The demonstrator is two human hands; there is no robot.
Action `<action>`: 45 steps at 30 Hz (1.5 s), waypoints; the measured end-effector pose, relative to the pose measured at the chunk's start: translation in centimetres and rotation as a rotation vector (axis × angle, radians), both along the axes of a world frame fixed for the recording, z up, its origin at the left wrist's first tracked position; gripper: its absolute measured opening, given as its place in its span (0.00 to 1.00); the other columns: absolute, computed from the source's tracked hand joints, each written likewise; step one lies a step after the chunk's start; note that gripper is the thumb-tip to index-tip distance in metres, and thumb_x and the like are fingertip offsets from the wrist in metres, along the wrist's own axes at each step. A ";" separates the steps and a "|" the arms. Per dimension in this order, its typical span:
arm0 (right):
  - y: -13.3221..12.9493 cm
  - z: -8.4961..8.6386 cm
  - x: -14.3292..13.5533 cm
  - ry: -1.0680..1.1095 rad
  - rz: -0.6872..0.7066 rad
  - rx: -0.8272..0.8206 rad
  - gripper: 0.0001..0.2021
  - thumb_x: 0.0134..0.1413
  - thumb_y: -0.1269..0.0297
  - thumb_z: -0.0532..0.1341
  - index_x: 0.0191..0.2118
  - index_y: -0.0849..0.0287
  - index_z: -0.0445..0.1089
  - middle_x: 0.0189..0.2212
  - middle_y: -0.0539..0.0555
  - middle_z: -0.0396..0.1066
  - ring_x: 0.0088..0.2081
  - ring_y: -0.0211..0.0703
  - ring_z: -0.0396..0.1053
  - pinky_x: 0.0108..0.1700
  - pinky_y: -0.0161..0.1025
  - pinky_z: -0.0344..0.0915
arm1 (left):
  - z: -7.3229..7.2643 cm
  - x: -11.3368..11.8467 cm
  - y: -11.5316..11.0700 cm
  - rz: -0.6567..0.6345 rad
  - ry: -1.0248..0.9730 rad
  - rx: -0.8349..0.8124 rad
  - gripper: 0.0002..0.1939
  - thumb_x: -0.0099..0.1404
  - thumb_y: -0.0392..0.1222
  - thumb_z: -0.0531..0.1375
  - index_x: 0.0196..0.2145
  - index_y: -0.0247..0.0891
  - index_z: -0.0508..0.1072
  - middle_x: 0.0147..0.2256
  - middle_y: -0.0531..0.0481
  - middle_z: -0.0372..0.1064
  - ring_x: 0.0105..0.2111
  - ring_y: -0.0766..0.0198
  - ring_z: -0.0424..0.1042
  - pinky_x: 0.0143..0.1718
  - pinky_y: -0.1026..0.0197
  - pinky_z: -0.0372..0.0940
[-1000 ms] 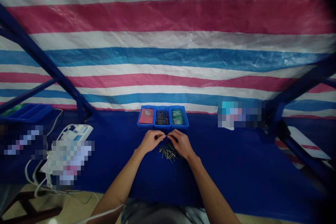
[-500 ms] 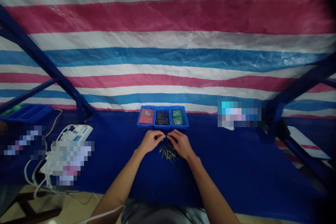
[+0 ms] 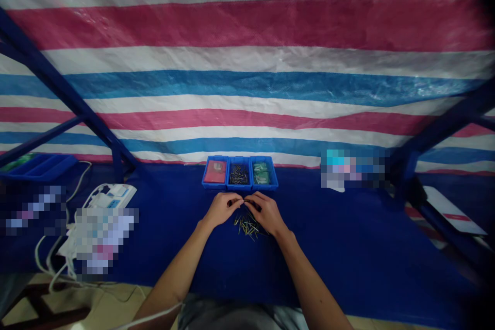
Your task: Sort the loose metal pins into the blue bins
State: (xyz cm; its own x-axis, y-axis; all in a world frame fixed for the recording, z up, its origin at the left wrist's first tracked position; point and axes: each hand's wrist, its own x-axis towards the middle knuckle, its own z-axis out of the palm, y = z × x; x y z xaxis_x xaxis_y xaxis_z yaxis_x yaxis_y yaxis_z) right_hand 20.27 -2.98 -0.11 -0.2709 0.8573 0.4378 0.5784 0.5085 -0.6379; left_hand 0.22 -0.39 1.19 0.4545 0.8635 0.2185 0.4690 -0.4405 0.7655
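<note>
My left hand point(image 3: 221, 208) and my right hand point(image 3: 265, 211) meet above the table, fingertips pinched nearly together. Whatever sits between them is tiny and mostly hidden by the fingers, so its kind cannot be told. Just below the fingers, a loose pile of thin metal pins point(image 3: 247, 227), silver and brass-coloured, lies on the blue surface, partly under my right hand. Beyond my hands three small blue bins stand side by side. The left bin point(image 3: 215, 185) has a red item in it, the middle bin point(image 3: 239, 186) dark slender metal pieces, the right bin point(image 3: 265, 186) green and whitish pieces.
A white power strip point(image 3: 126, 197) with cables and a blurred-out package lie on the left of the blue table point(image 3: 332, 258). A divided blue tray point(image 3: 42, 169) is at far left. Blue frame bars slope at both sides; a striped sheet point(image 3: 247, 56) hangs behind.
My right fingertips have shifted very slightly left, closing up against the left ones. The pile and the bins look the same.
</note>
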 end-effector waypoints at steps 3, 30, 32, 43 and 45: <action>0.1 -0.1 0.1 0.006 0.008 0.003 0.10 0.68 0.62 0.57 0.47 0.51 0.76 0.37 0.53 0.74 0.37 0.43 0.73 0.41 0.38 0.69 | -0.1 0.0 0.0 -0.005 -0.005 0.005 0.16 0.71 0.48 0.57 0.34 0.36 0.79 0.29 0.50 0.76 0.26 0.66 0.67 0.29 0.66 0.59; 0.0 -0.1 0.0 -0.010 0.003 0.010 0.10 0.68 0.61 0.57 0.46 0.53 0.76 0.37 0.53 0.74 0.37 0.42 0.73 0.41 0.37 0.68 | -0.5 -0.2 0.1 -0.031 -0.029 0.021 0.15 0.71 0.47 0.57 0.36 0.35 0.80 0.31 0.50 0.76 0.26 0.67 0.67 0.30 0.66 0.59; 0.0 -0.2 0.0 -0.013 -0.005 0.002 0.10 0.67 0.61 0.58 0.47 0.53 0.75 0.37 0.53 0.74 0.37 0.42 0.73 0.39 0.37 0.68 | -0.4 -0.2 0.1 -0.028 -0.031 0.024 0.15 0.71 0.47 0.57 0.35 0.35 0.79 0.31 0.51 0.76 0.26 0.68 0.67 0.30 0.67 0.59; 0.1 -0.4 0.1 0.004 0.022 0.014 0.10 0.68 0.63 0.57 0.46 0.52 0.76 0.38 0.53 0.73 0.38 0.42 0.72 0.43 0.38 0.68 | -0.4 -0.1 0.1 -0.032 -0.026 0.024 0.15 0.71 0.47 0.57 0.36 0.35 0.79 0.31 0.50 0.76 0.26 0.68 0.66 0.30 0.66 0.58; 0.1 -0.4 0.0 -0.001 0.025 0.015 0.10 0.69 0.63 0.56 0.45 0.52 0.76 0.38 0.53 0.73 0.38 0.42 0.72 0.43 0.38 0.68 | -0.4 -0.1 0.1 -0.035 -0.033 0.024 0.14 0.71 0.46 0.57 0.36 0.35 0.79 0.31 0.50 0.76 0.27 0.67 0.67 0.30 0.66 0.59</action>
State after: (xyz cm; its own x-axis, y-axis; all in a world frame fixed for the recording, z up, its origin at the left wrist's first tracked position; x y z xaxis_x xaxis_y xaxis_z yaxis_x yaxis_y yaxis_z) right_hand 20.31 -2.87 -0.46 -0.2927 0.8436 0.4502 0.5658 0.5324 -0.6296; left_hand 0.09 -0.27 0.75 0.4766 0.8414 0.2547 0.4273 -0.4749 0.7694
